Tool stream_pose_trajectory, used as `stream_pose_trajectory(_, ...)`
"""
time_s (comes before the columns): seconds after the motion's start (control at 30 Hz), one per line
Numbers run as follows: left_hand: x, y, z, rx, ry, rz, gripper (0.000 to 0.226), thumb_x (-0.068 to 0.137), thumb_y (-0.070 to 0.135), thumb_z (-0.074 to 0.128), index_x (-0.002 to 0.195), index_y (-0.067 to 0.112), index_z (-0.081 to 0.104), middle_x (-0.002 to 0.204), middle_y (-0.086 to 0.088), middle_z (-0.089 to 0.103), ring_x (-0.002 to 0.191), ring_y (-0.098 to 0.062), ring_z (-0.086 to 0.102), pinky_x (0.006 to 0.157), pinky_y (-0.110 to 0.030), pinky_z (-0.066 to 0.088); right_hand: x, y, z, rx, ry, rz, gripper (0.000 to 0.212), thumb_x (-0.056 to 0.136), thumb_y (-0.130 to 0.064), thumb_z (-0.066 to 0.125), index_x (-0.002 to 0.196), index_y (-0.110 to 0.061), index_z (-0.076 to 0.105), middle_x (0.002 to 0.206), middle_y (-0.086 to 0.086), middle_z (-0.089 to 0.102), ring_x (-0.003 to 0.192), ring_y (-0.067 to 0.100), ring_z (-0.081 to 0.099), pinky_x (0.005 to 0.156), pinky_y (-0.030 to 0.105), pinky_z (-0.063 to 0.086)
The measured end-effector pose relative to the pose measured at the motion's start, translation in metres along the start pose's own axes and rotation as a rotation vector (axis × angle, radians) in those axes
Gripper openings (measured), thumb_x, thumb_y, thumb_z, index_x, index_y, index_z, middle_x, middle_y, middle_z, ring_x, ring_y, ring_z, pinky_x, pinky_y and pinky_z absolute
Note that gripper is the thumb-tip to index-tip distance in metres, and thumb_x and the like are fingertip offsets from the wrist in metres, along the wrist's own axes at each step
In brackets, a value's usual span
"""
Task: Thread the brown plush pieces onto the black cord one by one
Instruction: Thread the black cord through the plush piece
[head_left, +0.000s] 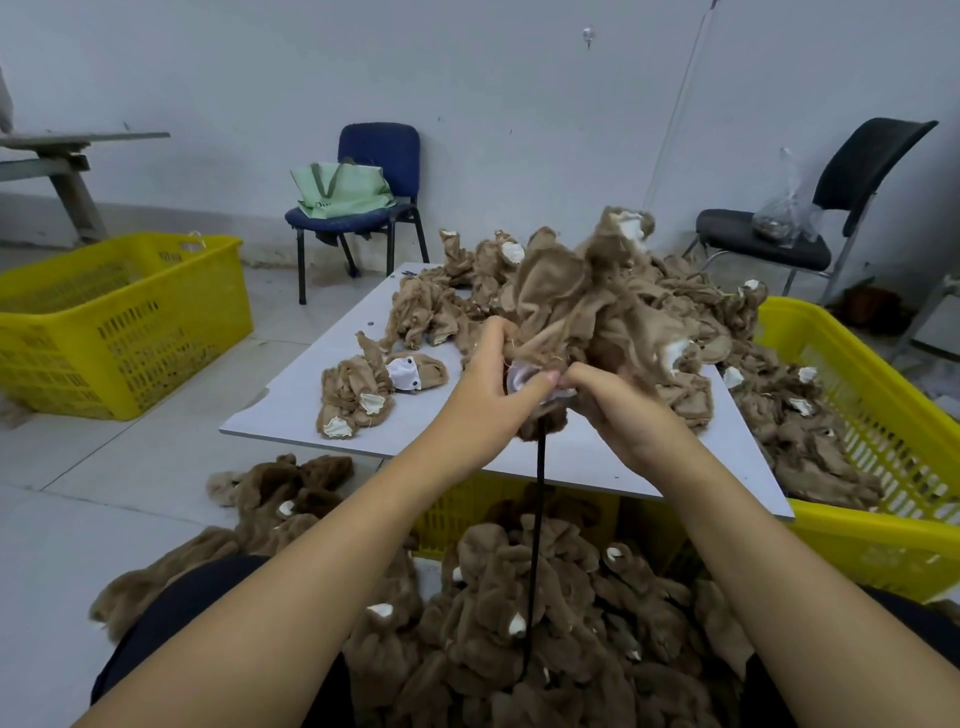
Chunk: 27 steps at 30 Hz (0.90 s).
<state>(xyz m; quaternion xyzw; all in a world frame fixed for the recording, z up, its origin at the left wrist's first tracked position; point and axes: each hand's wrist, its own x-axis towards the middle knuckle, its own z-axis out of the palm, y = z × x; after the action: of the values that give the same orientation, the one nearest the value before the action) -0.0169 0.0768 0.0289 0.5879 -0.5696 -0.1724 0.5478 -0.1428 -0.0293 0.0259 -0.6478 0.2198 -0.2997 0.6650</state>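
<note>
Head view, reported from the lap outward, positions referred to the white board (291, 410). Nearest, below the board's near edge, a heap of threaded plush pieces (545, 623) lies across the lap. The black cord (537, 525) rises from this heap, taut and near vertical, to the hands above the board's near edge. Left hand (488, 395): fingers curled, thumb pinching a brown plush piece (597, 306) at its white patch. Right hand (618, 410): fingers clenched on the same piece from the other side, touching the left thumb. Whether the cord's tip is through the fabric cannot be told. On the board, left of the hands, lies a loose plush piece (363, 392). A pile of unthreaded pieces (457, 291) covers the board's far end and spills into the yellow crate (883, 525) to the board's right. Left of the board stands a second yellow crate (130, 322). Beyond the board, a blue chair (379, 150) holds a green bag (337, 189); a black chair (872, 166) stands far right.
</note>
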Motion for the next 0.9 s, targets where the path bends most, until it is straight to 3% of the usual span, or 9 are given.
stream_pose_trajectory(0.1,0.002,-0.001,0.001,0.055,0.147,0.051,0.020,0.094,0.019,0.068,0.106,0.016,0.052,0.087,-0.009,0.059,0.075,-0.036,0.056,0.059,-0.046,0.046,0.003,0.002,0.003,-0.065,0.141,0.098,0.054,0.083,-0.025,0.073,0.129,-0.006,0.054,0.089,0.009,0.062,0.081,0.026,0.052,0.078,0.040,0.046)
stream_pose_trajectory(0.2,0.006,-0.002,0.002,0.085,0.360,0.090,0.021,0.089,0.017,0.076,0.099,0.016,0.057,0.082,0.004,0.061,0.071,-0.012,0.058,0.059,-0.023,0.047,0.004,0.003,0.009,-0.079,0.183,0.075,0.032,0.087,-0.032,0.075,0.108,-0.011,0.062,0.075,0.003,0.065,0.079,0.024,0.058,0.088,0.048,0.054)
stream_pose_trajectory(0.27,0.007,-0.004,0.002,0.128,0.430,0.088,0.022,0.087,0.016,0.076,0.099,0.018,0.057,0.087,0.009,0.062,0.082,-0.009,0.061,0.068,-0.023,0.051,0.002,0.001,0.014,-0.064,0.163,0.071,0.023,0.094,-0.041,0.068,0.097,-0.018,0.068,0.080,-0.005,0.073,0.087,0.018,0.069,0.088,0.042,0.056)
stream_pose_trajectory(0.33,0.007,-0.006,0.003,0.370,0.457,0.152,0.027,0.086,0.006,0.071,0.109,0.016,0.060,0.101,0.002,0.063,0.097,-0.018,0.060,0.076,-0.033,0.053,0.001,-0.002,0.017,-0.074,0.133,0.093,0.039,0.093,-0.059,0.062,0.108,-0.025,0.072,0.099,-0.005,0.078,0.098,0.015,0.072,0.086,0.035,0.056)
stream_pose_trajectory(0.43,0.009,-0.007,0.012,0.644,0.360,0.313,0.032,0.079,-0.003,0.064,0.111,0.005,0.062,0.107,-0.008,0.062,0.102,-0.025,0.056,0.079,-0.040,0.051,0.000,-0.004,0.022,-0.064,0.007,0.057,0.045,0.094,-0.058,0.061,0.109,-0.018,0.074,0.094,-0.003,0.078,0.093,0.013,0.074,0.076,0.028,0.059)
stream_pose_trajectory(0.6,0.010,-0.002,0.004,0.169,0.091,0.224,0.037,0.090,0.002,0.057,0.125,0.015,0.058,0.106,-0.001,0.065,0.096,-0.014,0.064,0.079,-0.032,0.056,0.004,-0.002,0.012,0.268,0.128,0.059,0.038,0.096,-0.027,0.069,0.129,-0.009,0.064,0.107,0.008,0.076,0.098,0.025,0.074,0.082,0.045,0.060)
stream_pose_trajectory(0.73,0.009,-0.003,0.006,0.224,0.256,0.118,0.038,0.092,0.007,0.066,0.127,0.015,0.053,0.119,-0.001,0.051,0.104,-0.009,0.055,0.089,-0.021,0.048,0.010,-0.006,0.003,0.356,0.180,0.004,0.034,0.098,-0.010,0.065,0.131,-0.004,0.062,0.118,0.017,0.073,0.111,0.032,0.070,0.090,0.043,0.060)
stream_pose_trajectory(0.83,0.011,0.001,0.005,0.006,0.182,-0.151,0.031,0.095,0.020,0.069,0.121,0.016,0.053,0.114,-0.016,0.058,0.090,-0.014,0.060,0.065,-0.017,0.049,0.010,-0.011,0.005,0.269,0.183,-0.066,0.038,0.096,-0.016,0.069,0.132,-0.008,0.061,0.116,0.012,0.074,0.108,0.028,0.072,0.086,0.038,0.060)
stream_pose_trajectory(0.9,0.011,0.003,0.003,-0.014,0.119,-0.156,0.014,0.097,0.015,0.065,0.108,0.011,0.058,0.103,-0.023,0.063,0.077,-0.015,0.059,0.053,-0.017,0.046,0.008,-0.013,0.006,0.217,0.156,-0.115,0.037,0.096,-0.019,0.069,0.132,-0.010,0.061,0.116,0.011,0.075,0.109,0.026,0.072,0.090,0.040,0.058)
